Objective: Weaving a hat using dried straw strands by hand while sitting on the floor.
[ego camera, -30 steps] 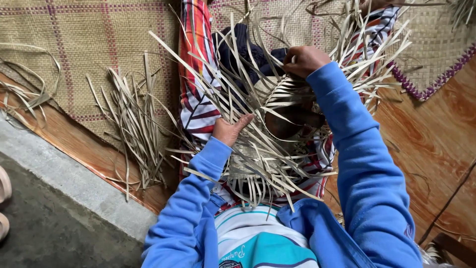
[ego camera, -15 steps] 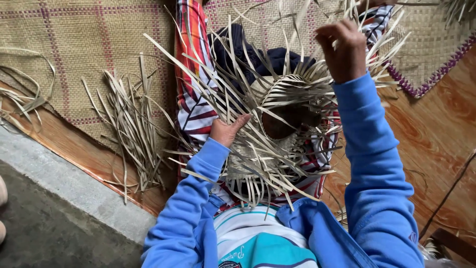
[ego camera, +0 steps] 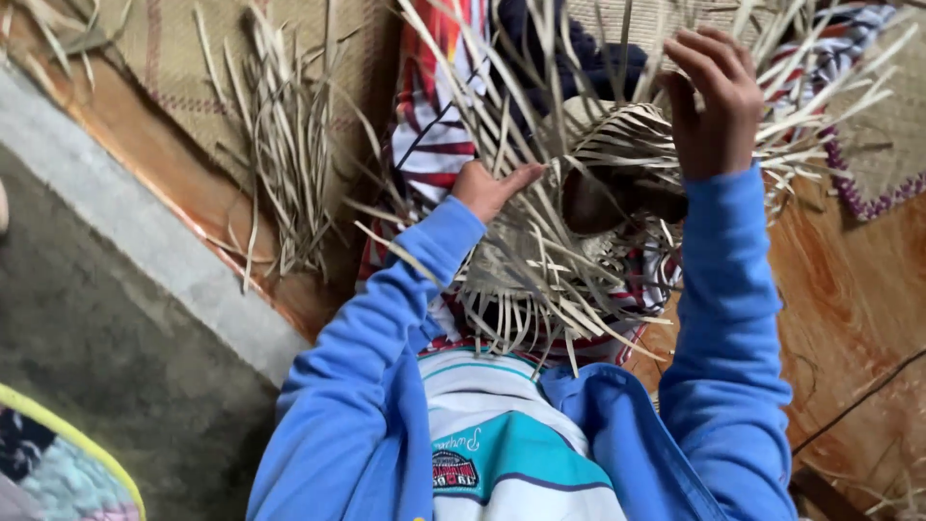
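Head view, looking down our own chest and blue sleeves. Our left hand (ego camera: 492, 188) lies against the near-left side of the half-woven straw basket (ego camera: 569, 232), fingers stretched fairly flat and pressed in among the loose strips; it steadies the weave without closing around any one strip that we can make out. Our right hand (ego camera: 712, 101) is raised above the far-right side of the basket, fingers curled inward with the knuckles up. It appears to pinch one or more straw strips (ego camera: 540, 87), though the strips crossing in front hide the fingertips, so we cannot tell for certain what it grips.

The basket sits in our lap, on a red, white and blue striped cloth (ego camera: 439, 125), with unwoven ends fanning out all round it. A bundle of loose straw (ego camera: 285, 164) lies well apart to the left, on a woven mat (ego camera: 164, 58). The mat rests on a wooden floor (ego camera: 849, 318), which ends at a grey concrete step (ego camera: 145, 232).
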